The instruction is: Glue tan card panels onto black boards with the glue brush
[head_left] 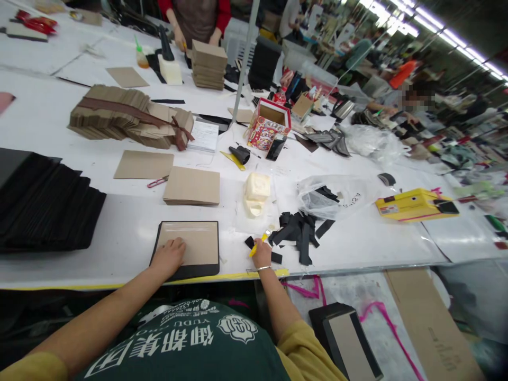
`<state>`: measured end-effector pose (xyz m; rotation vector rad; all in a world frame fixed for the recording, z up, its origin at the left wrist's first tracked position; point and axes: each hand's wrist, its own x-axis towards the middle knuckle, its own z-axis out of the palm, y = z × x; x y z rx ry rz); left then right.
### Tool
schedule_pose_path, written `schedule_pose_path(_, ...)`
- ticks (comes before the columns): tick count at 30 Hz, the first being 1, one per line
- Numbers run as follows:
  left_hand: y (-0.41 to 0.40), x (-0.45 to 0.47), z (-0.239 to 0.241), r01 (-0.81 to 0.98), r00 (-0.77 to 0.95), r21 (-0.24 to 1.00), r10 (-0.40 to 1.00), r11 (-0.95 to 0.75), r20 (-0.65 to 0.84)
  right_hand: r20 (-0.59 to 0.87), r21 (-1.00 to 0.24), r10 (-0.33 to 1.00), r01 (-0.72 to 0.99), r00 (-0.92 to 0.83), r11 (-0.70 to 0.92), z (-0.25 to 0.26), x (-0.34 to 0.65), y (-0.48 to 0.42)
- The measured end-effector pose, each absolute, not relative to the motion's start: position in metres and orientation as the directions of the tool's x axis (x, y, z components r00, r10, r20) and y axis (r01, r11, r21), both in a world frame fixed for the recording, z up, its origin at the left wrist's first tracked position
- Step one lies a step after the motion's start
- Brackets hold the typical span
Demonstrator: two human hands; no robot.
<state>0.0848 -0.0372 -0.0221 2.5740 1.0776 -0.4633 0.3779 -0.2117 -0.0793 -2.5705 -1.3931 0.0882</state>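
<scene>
A beige cardboard sheet [201, 244] lies on a larger black piece [198, 271] at the table's front edge; a shiny streak runs along its top. My left hand [170, 257] rests on the sheet's left part, fingers laid on its surface. To the right, my right hand [262, 255] is closed round a brush with a yellow handle [254, 250], its bristle end pointing away from me. Small black strips [304, 241] lie loosely beside and under that hand. Beyond it, a cream-coloured glue container [257, 191] stands on a clear sheet.
Stacked black pieces [43, 206] fill the left side. Beige boards [191, 186], a pink cutter [157, 182] and a tied bundle of boards [115, 114] lie farther back. A plastic bag [337, 196] and yellow box [416, 205] are at right. A person [196, 21] works opposite.
</scene>
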Motion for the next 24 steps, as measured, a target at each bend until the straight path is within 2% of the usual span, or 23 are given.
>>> schedule_pose_path(2,-0.044,0.095,-0.019,0.719,0.694,0.279,0.638,-0.636,-0.334,0.068,-0.304,0.865,0.836,0.497,-0.457,-0.066,0.368,-0.206)
schedule_pose_path(4,-0.052,0.109,-0.016,0.686,0.707,0.488,0.653,-0.540,-0.270,0.104,-0.413,0.898,0.840,0.428,-0.352,-0.051,0.350,-0.197)
schedule_pose_path(6,-0.061,0.127,-0.011,0.633,0.670,0.693,0.693,-0.345,-0.267,0.131,-0.501,0.925,0.829,0.356,-0.248,-0.036,0.326,-0.186)
schedule_pose_path(9,-0.064,0.146,-0.003,0.536,0.620,0.839,0.718,-0.094,-0.315,0.162,-0.558,0.948,0.818,0.274,-0.141,-0.019,0.291,-0.170)
schedule_pose_path(13,-0.047,0.134,0.005,0.453,0.643,0.888,0.720,-0.081,-0.262,0.172,-0.608,0.965,0.792,0.199,-0.055,-0.012,0.270,-0.153)
schedule_pose_path(17,-0.018,0.090,-0.003,0.492,0.521,0.870,0.813,-0.037,-0.261,0.017,-0.677,0.987,0.728,0.160,-0.107,-0.013,0.276,-0.137)
schedule_pose_path(20,0.002,0.064,-0.018,0.560,0.438,0.828,0.845,0.011,-0.307,-0.050,-0.712,0.976,0.678,0.212,-0.184,-0.013,0.280,-0.122)
schedule_pose_path(24,0.019,0.050,-0.036,0.630,0.340,0.772,0.863,0.086,-0.374,-0.023,-0.777,0.944,0.588,0.329,-0.224,-0.018,0.278,-0.102)
